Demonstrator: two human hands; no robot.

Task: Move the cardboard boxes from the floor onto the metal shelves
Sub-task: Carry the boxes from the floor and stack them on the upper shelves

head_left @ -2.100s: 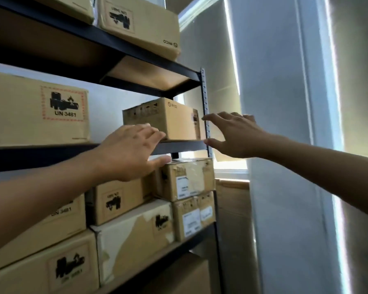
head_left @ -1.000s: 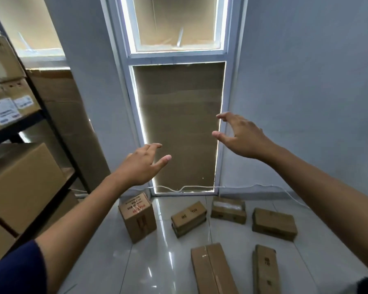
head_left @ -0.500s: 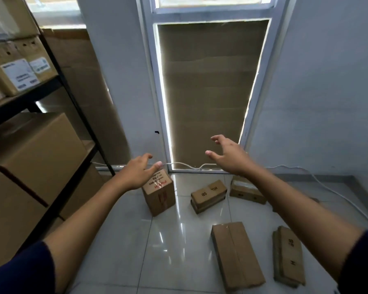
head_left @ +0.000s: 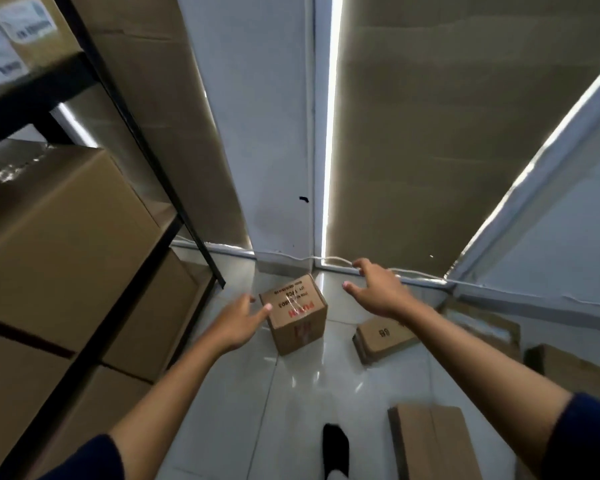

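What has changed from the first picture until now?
Both hands left the shelf and came down towards the upright box on the floor: left hand beside it, right hand above and to its right. Neither holds anything. The floor boxes lie as before.

A small cardboard box with red print (head_left: 297, 315) sits on the shiny white floor (head_left: 302, 389). The left hand (head_left: 238, 323) is just beside the box, fingers spread. The right hand (head_left: 378, 292) is near the box's other side, spread too. Black metal shelves (head_left: 129, 133) with big boxes (head_left: 59, 237) stand left of the box.
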